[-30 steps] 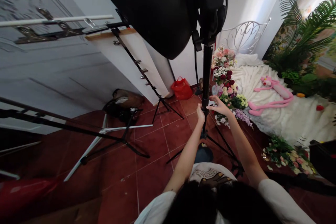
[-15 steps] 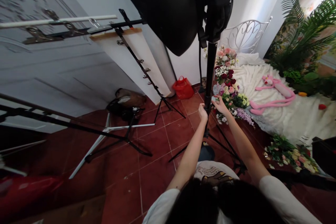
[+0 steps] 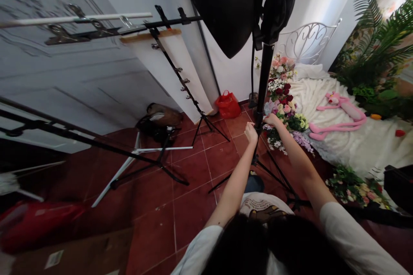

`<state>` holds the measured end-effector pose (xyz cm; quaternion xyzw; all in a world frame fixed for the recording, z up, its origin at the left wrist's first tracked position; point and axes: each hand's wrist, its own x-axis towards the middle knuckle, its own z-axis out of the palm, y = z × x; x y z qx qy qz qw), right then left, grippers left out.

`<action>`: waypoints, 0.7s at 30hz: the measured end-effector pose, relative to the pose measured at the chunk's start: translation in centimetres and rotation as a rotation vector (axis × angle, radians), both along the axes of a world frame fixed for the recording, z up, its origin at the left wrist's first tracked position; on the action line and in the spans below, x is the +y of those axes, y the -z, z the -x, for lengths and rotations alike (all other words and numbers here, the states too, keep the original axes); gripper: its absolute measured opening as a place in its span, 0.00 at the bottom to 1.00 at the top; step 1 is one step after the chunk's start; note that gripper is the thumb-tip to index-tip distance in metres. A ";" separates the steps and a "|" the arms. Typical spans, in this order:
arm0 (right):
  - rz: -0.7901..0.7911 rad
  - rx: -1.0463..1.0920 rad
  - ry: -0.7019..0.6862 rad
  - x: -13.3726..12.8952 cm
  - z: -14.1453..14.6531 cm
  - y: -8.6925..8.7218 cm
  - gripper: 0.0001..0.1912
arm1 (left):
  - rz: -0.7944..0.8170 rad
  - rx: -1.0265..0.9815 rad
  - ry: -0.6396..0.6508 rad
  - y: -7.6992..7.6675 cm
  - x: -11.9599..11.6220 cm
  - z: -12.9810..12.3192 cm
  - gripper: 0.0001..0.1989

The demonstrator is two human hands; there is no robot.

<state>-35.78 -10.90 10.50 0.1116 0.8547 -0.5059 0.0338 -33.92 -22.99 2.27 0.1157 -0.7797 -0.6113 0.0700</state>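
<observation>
Head view shows my left hand curled at the left side of the black pole, which runs between my hands; my right hand is at its right. Whether either grips it, I cannot tell.

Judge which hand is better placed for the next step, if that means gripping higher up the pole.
Probably the right hand: beside the black pole, it sits a little higher in view than the left hand. Both are close; exact contact is unclear.
</observation>
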 end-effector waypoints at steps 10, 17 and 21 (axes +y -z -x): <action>0.621 -0.049 0.407 3.2 -18.2 10.3 0.21 | 0.058 -0.365 0.156 6.6 -3.0 -7.7 0.08; 0.884 -0.023 0.835 3.7 -33.2 15.7 0.16 | -0.026 -0.422 0.795 10.9 6.9 -16.5 0.12; 1.008 0.115 1.049 4.0 -39.6 15.0 0.14 | -0.099 -0.388 1.171 9.2 15.5 -21.7 0.12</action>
